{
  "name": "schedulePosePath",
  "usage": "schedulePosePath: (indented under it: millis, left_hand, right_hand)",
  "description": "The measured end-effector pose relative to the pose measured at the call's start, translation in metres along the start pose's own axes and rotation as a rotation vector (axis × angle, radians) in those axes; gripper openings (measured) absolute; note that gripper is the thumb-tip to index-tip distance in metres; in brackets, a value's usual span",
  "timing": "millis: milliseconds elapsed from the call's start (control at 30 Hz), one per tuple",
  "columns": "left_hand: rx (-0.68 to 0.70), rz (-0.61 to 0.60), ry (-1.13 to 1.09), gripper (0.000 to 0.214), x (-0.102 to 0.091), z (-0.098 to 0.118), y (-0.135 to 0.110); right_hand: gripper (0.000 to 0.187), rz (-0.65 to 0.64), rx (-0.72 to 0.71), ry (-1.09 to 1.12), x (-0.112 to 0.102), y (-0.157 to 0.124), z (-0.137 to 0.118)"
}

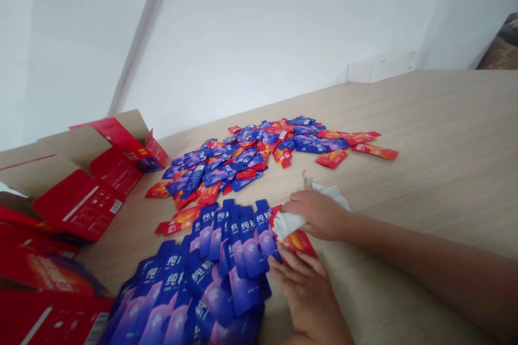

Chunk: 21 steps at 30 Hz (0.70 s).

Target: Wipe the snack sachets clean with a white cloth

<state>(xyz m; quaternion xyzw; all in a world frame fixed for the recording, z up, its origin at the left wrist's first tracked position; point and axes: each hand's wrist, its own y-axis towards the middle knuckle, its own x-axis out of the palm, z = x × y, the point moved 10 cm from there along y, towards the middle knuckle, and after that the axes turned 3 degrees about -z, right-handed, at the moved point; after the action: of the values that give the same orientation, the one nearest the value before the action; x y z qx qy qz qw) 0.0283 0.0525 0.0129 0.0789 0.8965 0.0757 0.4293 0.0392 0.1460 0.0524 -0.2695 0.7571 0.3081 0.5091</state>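
My right hand (pixel 319 214) is closed around a folded white cloth (pixel 289 223), pressing it onto a red-and-orange sachet (pixel 301 242). More of the cloth sticks out behind the hand. Below it, my left hand (pixel 303 285) lies with fingers stretched out, the fingertips on the lower end of that same sachet. The sachet is partly covered by both hands and the cloth. Just left of it, blue-purple sachets (pixel 246 242) lie overlapped in rows, printed side up, reaching down to the bottom edge of the view.
Behind the rows is a loose mixed heap of blue and red sachets (pixel 226 164). A single red sachet (pixel 182 221) lies between heap and rows. Open red cardboard boxes (pixel 87 205) stand along the left. A white box-shaped object (pixel 380 69) sits at the wall, on the wooden table (pixel 445 172).
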Motion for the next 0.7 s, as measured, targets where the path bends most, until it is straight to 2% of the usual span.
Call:
schedulePosePath:
  millis: [133,267,433,533,633,700]
  left_hand:
    - [0.033,-0.017,-0.040,0.029,0.000,0.002,-0.001]
    - [0.064,-0.016,-0.055,0.030,-0.002,0.003,-0.003]
    - [0.032,-0.012,0.032,0.028,-0.001,0.002,-0.002]
    - [0.028,-0.006,0.042,0.028,-0.002,0.001,-0.002]
    - [0.040,0.016,0.035,0.029,-0.005,0.001,-0.002]
    - [0.053,0.021,0.024,0.031,-0.007,0.001,-0.002]
  right_hand:
    - [0.042,0.059,-0.043,0.038,-0.008,-0.003,-0.010]
    - [0.033,-0.054,-0.141,0.034,0.006,-0.002,-0.026]
    - [0.031,-0.028,0.020,-0.020,0.005,0.001,0.000]
    - [0.032,0.019,0.040,-0.016,-0.002,0.000,0.005]
    - [0.033,0.057,-0.026,0.016,-0.007,-0.003,-0.009]
    - [0.029,0.014,-0.110,0.028,-0.003,-0.004,-0.024]
